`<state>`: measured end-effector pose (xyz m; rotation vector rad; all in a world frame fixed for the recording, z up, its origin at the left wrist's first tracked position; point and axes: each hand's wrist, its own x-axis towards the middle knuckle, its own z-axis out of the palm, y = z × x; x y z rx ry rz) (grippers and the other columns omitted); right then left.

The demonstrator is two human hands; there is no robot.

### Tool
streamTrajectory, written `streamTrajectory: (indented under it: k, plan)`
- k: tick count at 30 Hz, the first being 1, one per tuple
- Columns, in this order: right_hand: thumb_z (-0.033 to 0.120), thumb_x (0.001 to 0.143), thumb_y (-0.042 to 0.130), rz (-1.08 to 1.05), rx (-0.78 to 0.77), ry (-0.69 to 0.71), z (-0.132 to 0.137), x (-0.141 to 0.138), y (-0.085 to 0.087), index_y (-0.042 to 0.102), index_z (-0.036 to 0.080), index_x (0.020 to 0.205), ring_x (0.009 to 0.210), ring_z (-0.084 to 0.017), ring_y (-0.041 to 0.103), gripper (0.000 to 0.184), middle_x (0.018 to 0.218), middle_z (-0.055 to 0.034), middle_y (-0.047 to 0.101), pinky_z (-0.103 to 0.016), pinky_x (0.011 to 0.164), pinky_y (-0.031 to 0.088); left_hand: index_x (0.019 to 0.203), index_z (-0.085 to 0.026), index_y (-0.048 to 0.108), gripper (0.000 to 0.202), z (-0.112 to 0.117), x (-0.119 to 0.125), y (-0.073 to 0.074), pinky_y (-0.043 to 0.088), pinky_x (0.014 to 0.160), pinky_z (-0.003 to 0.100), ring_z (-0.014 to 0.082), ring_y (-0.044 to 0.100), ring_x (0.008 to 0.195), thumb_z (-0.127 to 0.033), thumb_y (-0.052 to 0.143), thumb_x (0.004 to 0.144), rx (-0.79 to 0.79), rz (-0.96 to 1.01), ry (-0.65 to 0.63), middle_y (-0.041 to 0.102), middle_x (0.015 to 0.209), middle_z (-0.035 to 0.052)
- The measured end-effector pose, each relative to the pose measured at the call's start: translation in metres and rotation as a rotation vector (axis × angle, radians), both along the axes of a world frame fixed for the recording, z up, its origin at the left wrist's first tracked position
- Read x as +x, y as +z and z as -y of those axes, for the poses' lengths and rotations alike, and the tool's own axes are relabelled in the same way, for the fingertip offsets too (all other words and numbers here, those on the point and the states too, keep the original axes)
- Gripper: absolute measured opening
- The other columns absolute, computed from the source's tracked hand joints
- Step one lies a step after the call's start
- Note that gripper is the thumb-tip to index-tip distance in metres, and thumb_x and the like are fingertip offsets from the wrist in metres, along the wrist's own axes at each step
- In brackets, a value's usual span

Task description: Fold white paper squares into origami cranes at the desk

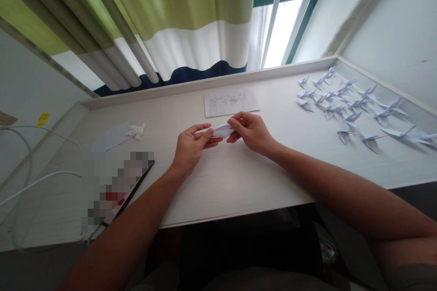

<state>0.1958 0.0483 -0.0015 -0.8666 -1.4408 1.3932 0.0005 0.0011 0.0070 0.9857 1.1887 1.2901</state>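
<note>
A small folded piece of white paper (222, 131) is held between both hands just above the white desk (218, 182). My left hand (193, 145) pinches its left end with thumb and fingers. My right hand (251, 131) grips its right end, fingers curled over it. Much of the paper is hidden by the fingers.
Several folded white paper cranes (351, 109) are spread over the desk's right part. A printed sheet (230, 102) lies behind the hands. Flat paper sheets (109, 138) and a crumpled scrap (136, 131) lie at left, beside a blurred flat object (116, 186) and white cables (30, 182). A striped curtain hangs behind.
</note>
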Motion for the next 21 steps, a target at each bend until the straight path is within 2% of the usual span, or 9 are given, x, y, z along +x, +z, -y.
streamTrajectory:
  k: [4,7,9,12,16,21]
  plan:
    - [0.068,0.087,0.076,0.007,0.032,-0.026,0.0017,-0.0008,-0.0003,0.064,0.018,0.101,0.064,-0.017,0.076,0.053,0.08,-0.0027,0.074,-0.031,0.062,0.066,0.111,-0.011,0.073,0.048,0.0004,0.0018,-0.0002,0.068,0.087,0.039,0.025,0.084,0.082,-0.036,0.096,0.076,0.003,-0.001,0.004,0.084,0.084,0.0099]
    - [0.062,0.083,0.084,-0.007,0.026,0.02,0.0045,-0.0045,-0.0017,0.062,0.019,0.116,0.076,-0.018,0.077,0.058,0.093,-0.0043,0.075,-0.032,0.068,0.066,0.104,-0.012,0.075,0.047,0.0003,0.0029,-0.0025,0.069,0.086,0.04,0.0263,0.084,0.084,-0.041,0.096,0.075,0.019,0.016,0.027,0.084,0.086,0.0091]
    - [0.057,0.077,0.09,0.017,0.031,0.08,0.0059,-0.0069,-0.0029,0.065,0.018,0.11,0.078,-0.017,0.075,0.057,0.093,-0.005,0.075,-0.031,0.067,0.064,0.101,-0.013,0.075,0.047,0.0003,0.0035,-0.0041,0.069,0.085,0.04,0.0262,0.084,0.085,-0.044,0.096,0.074,0.023,0.036,0.036,0.084,0.088,0.0084]
    - [0.055,0.082,0.086,0.054,0.078,0.132,0.0064,-0.0075,-0.0038,0.071,0.017,0.093,0.067,-0.013,0.068,0.043,0.085,-0.0043,0.075,-0.029,0.061,0.059,0.101,-0.014,0.076,0.049,0.0011,0.004,-0.0048,0.069,0.083,0.038,0.0259,0.084,0.086,-0.047,0.097,0.072,0.011,0.058,0.015,0.084,0.09,0.008]
    - [0.056,0.087,0.082,0.038,0.094,0.115,0.0047,-0.0036,-0.003,0.075,0.017,0.091,0.061,-0.012,0.065,0.04,0.074,-0.0011,0.073,-0.028,0.06,0.056,0.102,-0.014,0.078,0.049,0.0032,0.0034,-0.0031,0.068,0.082,0.037,0.0273,0.084,0.09,-0.047,0.098,0.071,0.001,0.061,-0.049,0.084,0.095,0.01]
    - [0.057,0.086,0.083,0.044,0.055,0.146,0.0037,-0.0017,-0.0027,0.075,0.016,0.087,0.06,-0.013,0.065,0.041,0.068,-0.0007,0.071,-0.027,0.059,0.053,0.096,-0.013,0.08,0.045,0.0049,0.0026,-0.0022,0.066,0.075,0.035,0.0271,0.083,0.086,-0.049,0.095,0.076,0.01,-0.014,-0.087,0.084,0.088,0.0114]
